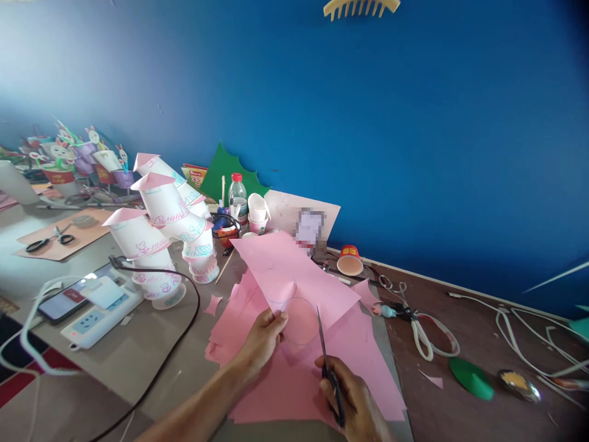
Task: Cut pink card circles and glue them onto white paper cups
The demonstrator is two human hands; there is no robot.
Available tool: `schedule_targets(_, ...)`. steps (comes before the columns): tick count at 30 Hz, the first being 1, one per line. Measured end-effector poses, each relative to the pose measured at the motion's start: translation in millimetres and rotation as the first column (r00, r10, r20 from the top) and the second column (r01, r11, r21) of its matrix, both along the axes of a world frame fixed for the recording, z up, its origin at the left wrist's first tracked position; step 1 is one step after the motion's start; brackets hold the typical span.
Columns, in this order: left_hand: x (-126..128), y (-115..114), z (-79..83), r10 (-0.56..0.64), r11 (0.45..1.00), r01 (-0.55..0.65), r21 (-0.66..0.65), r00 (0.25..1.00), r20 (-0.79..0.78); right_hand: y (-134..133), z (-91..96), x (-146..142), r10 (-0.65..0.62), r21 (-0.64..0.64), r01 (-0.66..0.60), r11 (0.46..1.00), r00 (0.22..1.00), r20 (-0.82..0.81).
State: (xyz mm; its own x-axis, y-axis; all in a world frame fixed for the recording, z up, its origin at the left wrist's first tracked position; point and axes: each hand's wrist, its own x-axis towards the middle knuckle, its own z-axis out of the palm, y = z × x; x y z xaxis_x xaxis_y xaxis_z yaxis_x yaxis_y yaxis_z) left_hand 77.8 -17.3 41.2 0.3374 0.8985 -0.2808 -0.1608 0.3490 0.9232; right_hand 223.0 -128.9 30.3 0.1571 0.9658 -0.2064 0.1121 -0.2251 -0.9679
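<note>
My left hand (265, 336) pinches the near edge of a pink paper sheet (294, 264), thumb on top. A circle is drawn in pencil on the sheet, and part of its outline is cut along. In my right hand (352, 393) is a pair of scissors (327, 362), with fingers in the dark handles. The blades point away from me at the circle's right edge, touching or very close to the paper. Whether the blades are parted is hard to make out. Beneath lies a stack of pink paper (280, 393) with uneven edges.
Stacked white paper cups (159, 245) with pink cone tops stand at left, beside a power strip (101, 316) and a phone (69, 294). A black cable (196, 307) crosses the table. At right lie a green paper cone (472, 377), white cables (506, 331) and a red cup (350, 261).
</note>
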Motion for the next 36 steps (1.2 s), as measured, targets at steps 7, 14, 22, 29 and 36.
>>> schedule_targets(7,-0.6,2.8,-4.5,-0.013,0.999,0.015,0.039,0.998,-0.057,-0.1,-2.6,-0.6,0.026,-0.007,-0.026,1.0,1.0,-0.012)
schedule_targets(14,-1.3,5.4,-9.8,0.012,0.998,-0.007,0.061,0.997,-0.079,0.6,-11.1,6.2,0.105,-0.015,-0.105,0.994,0.994,0.016)
schedule_targets(22,-2.1,7.6,-16.4,0.015,0.998,-0.009,0.07,0.997,-0.082,-1.7,-12.5,1.9,0.046,0.002,-0.047,0.999,0.996,0.07)
schedule_targets(29,-0.9,9.9,-18.8,0.021,0.997,-0.019,0.073,0.999,-0.034,-0.9,-21.8,12.5,0.2,0.001,-0.203,0.979,0.969,0.143)
schedule_targets(36,-3.1,11.0,-19.8,0.022,0.996,-0.02,0.083,0.999,-0.026,-2.5,-24.7,8.5,0.136,0.027,-0.142,0.989,0.977,0.163)
